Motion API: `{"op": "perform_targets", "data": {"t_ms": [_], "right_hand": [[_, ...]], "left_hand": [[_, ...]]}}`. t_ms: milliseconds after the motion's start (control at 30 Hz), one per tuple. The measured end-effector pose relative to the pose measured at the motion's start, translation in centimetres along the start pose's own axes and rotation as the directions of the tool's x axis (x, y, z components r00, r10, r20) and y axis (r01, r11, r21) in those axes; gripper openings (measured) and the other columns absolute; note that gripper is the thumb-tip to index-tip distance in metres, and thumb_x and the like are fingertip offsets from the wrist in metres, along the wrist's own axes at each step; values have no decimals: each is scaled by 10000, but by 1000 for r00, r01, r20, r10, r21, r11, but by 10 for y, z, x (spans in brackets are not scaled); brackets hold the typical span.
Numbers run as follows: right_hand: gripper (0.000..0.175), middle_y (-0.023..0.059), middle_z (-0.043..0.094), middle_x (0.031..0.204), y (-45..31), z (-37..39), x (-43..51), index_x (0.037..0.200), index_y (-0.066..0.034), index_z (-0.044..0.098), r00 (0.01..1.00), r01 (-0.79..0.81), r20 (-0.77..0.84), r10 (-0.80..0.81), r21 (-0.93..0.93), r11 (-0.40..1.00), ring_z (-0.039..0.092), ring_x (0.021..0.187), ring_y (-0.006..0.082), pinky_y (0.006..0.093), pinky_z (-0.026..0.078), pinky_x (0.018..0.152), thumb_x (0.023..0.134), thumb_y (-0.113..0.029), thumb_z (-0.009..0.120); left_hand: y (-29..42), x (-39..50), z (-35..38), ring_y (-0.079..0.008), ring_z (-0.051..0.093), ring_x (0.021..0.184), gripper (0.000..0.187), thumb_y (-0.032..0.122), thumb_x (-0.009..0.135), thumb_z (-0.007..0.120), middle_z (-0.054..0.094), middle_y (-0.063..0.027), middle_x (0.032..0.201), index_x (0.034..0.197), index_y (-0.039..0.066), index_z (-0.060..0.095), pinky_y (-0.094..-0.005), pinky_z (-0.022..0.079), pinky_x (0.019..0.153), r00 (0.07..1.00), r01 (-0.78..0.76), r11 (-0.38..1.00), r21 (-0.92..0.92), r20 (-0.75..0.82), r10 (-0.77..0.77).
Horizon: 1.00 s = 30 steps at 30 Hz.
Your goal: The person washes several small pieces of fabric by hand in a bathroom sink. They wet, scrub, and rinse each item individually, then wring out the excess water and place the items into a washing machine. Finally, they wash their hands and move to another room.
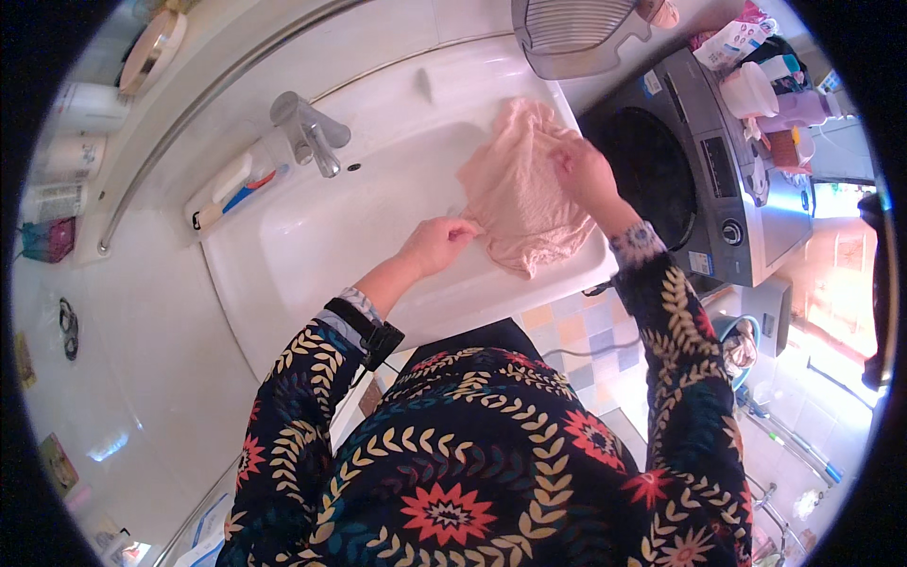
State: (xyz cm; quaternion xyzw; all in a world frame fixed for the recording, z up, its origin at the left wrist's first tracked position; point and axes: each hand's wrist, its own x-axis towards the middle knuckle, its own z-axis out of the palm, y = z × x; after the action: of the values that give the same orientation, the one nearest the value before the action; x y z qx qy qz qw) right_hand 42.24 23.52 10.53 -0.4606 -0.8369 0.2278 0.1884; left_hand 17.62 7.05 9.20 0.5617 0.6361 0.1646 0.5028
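A damp-looking pink cloth point(524, 191), wrinkled and partly spread, lies at the right end of a white ceramic basin point(354, 234). At the cloth's left edge my left hand point(441, 246) pinches a bit of it between thumb and fingers. My right hand point(587, 173) is over the cloth's upper right part, fingers curled and slightly blurred. Whether those fingers grip the fabric cannot be made out. The cloth's lower edge is bunched near the basin's front rim.
A chrome faucet point(312, 135) stands at the basin's back left, beside a tray with brushes point(244, 181). A grey washing machine point(708, 163) adjoins on the right, with bottles and tubs on top. A grey plastic rack point(577, 35) hangs above the back right corner.
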Motion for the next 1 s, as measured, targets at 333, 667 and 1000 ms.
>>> {"op": "perform_targets", "data": {"t_ms": [333, 667, 1000], "right_hand": [[270, 112, 652, 919, 8, 26, 90, 1042, -81, 617, 914, -251, 285, 288, -161, 955, 621, 853, 268, 370, 485, 788, 811, -222, 629], [144, 33, 541, 743, -79, -60, 64, 966, -67, 560, 901, 146, 227, -371, 644, 751, 505, 739, 107, 247, 440, 699, 883, -182, 585], [134, -46, 571, 870, -134, -141, 62, 957, -78, 555, 941, 194, -30, -338, 864, 464, 516, 829, 25, 205, 440, 768, 941, -210, 541]], "left_hand": [[28, 33, -7, -174, 644, 826, 209, 200, 866, 606, 693, -89, 884, 987, 47, 682, -292, 495, 764, 990, 54, 986, -156, -118, -73], [104, 40, -40, -188, 629, 875, 336, 157, 812, 675, 660, -84, 995, 1094, -5, 594, -301, 496, 788, 814, -433, 881, -191, -501, 292], [111, -42, -102, -97, 591, 841, 346, 194, 842, 660, 649, -39, 978, 1107, -23, 603, -268, 489, 752, 998, -27, 987, -160, -59, 17]]}}
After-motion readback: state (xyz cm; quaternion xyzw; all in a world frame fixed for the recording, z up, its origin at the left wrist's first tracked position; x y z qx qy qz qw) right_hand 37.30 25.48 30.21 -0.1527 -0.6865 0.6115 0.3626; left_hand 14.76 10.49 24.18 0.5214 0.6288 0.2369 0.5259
